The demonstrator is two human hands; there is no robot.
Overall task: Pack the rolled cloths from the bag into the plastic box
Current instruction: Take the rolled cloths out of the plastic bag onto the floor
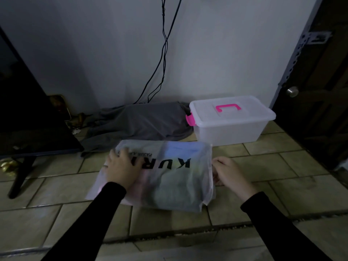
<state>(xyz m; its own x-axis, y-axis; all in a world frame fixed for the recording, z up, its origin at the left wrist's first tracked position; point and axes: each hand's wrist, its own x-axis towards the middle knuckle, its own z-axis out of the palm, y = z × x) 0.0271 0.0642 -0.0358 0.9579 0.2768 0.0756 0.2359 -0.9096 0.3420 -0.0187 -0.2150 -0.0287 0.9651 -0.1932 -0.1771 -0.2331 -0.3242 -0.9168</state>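
Observation:
A frosted plastic bag (169, 178) with black letters lies flat on the tiled floor. Pale coloured cloths show dimly through it. My left hand (122, 169) rests flat on the bag's left part with fingers spread. My right hand (229, 174) is at the bag's right edge, its fingers curled and pinching the edge. The clear plastic box (231, 127) with a pink handle and pink latch stands behind the bag to the right, its lid closed.
A grey cloth (139, 123) lies crumpled against the wall behind the bag. A dark TV on a stand (28, 117) fills the left. A dark door (316, 91) is at the right. Cables (163, 53) hang down the wall.

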